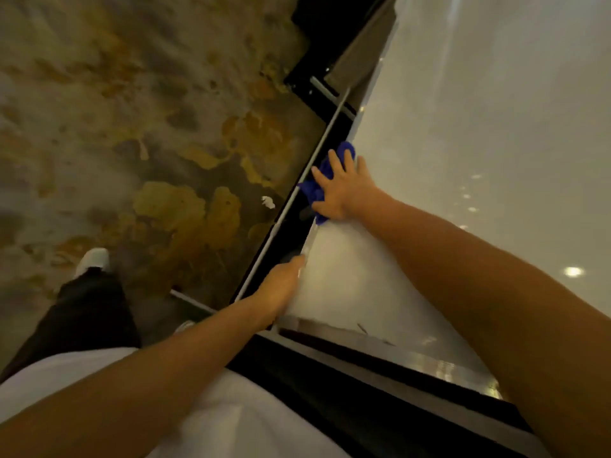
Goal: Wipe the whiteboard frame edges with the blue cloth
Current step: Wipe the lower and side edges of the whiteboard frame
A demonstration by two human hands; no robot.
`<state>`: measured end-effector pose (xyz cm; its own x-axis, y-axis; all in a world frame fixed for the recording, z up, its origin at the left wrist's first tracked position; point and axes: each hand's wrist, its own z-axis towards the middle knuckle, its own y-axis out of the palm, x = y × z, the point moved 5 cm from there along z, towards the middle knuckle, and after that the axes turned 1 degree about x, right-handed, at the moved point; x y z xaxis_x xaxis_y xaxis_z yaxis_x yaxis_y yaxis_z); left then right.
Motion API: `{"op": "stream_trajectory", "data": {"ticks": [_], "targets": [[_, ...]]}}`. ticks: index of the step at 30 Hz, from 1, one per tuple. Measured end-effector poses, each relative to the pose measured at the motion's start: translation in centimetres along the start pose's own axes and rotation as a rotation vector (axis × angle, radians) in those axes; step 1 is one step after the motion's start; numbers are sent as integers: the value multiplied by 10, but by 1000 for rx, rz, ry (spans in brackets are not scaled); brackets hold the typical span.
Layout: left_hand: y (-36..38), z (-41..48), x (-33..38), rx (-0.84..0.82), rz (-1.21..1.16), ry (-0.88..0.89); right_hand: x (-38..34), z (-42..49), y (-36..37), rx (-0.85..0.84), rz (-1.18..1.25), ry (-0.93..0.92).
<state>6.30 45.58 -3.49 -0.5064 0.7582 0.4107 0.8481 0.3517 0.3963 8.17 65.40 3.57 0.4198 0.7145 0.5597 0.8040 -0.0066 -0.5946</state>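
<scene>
The whiteboard (463,143) fills the right side, its surface glossy and white. Its metal frame edge (310,236) runs diagonally from lower left to upper right, with a black tray channel beside it. My right hand (344,190) lies flat with fingers spread, pressing the blue cloth (314,190) onto that edge; the cloth bunches out above and below my palm. Lower down, my left hand (281,289) grips the same edge near the board's corner, its fingers partly blurred.
A second silver frame edge (396,355) crosses at the bottom, meeting the first near my left hand. A thin metal tray rail (297,193) runs alongside. To the left is stained, mottled floor (132,127), my dark trouser leg and white shoe (94,259).
</scene>
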Motion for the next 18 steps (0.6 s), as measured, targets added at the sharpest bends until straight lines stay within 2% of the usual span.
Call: {"op": "stream_trajectory", "data": {"ticks": [3,6,7,8,10,12,14,15,18], "targets": [[7,-11,-18,-2,220,128,-46,-17,13,-153,-30,-170],[18,-28,-33,-48,445,223,-121,-68,27,-279,-53,-682],[20,-32,-38,-38,487,235,-135,-83,31,-333,2,-790],[21,-37,-45,-14,489,247,-141,-90,34,-371,43,-828],[23,-43,-50,23,424,280,-128,-80,30,-337,-17,-757],[24,-43,-48,71,343,279,-93,-48,20,-199,-211,-607],[27,-38,-43,137,363,230,-55,-23,12,-145,-430,-506],[30,-36,-40,168,410,200,-48,-19,14,-163,-489,-523],[41,-28,-32,207,491,131,-68,-39,37,-232,-543,-735]]}}
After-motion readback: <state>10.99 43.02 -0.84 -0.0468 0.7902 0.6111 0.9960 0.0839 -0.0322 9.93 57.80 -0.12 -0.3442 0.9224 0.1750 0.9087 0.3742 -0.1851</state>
